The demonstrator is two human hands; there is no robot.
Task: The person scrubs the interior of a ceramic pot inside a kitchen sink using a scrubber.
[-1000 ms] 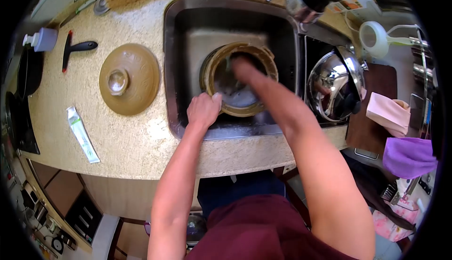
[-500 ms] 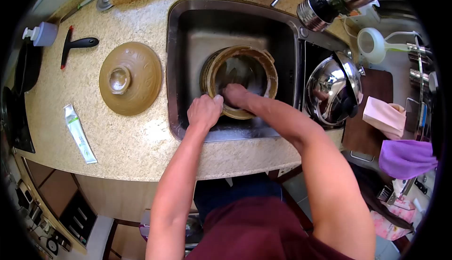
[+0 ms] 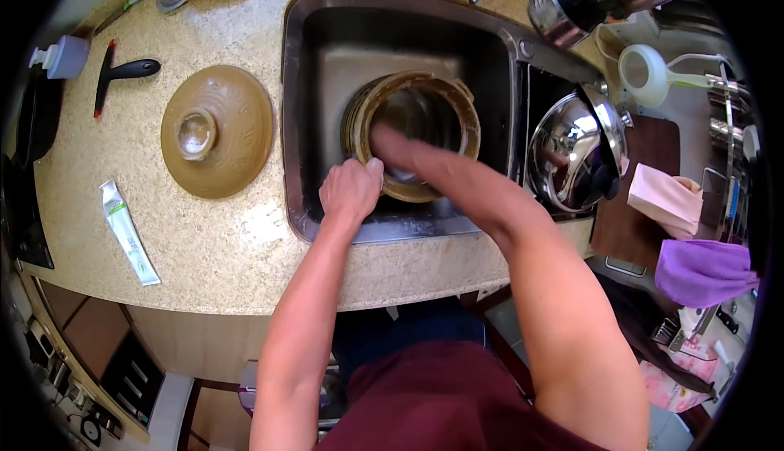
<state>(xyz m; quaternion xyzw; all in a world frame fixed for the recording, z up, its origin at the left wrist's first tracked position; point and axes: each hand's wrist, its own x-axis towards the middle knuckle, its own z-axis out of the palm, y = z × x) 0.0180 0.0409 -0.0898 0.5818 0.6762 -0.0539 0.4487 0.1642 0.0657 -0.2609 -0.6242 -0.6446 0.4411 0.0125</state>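
Note:
A round brown clay pot (image 3: 465,116) stands in the steel sink (image 3: 327,51), its mouth facing up. My left hand (image 3: 351,189) grips the pot's rim at the near left, fingers closed over the edge. Inside the pot, against its left inner wall, is my right hand (image 3: 394,147); it is blurred and its fingers are hidden, so what it holds cannot be made out. Some liquid or wet shine shows at the pot's bottom. The matching brown lid (image 3: 233,132) lies on the counter left of the sink, knob up.
On the counter (image 3: 220,263) lie a white tube (image 3: 129,232) and a black squeegee-like tool (image 3: 126,70). A shiny metal lid (image 3: 563,153) occupies the small right basin. Beyond it are a brown board (image 3: 645,157), a pink cloth (image 3: 665,198) and a purple cloth (image 3: 702,273).
My right hand has moved about inside the pot, from the far side to the near side, then to the left wall. My left hand has stayed on the rim.

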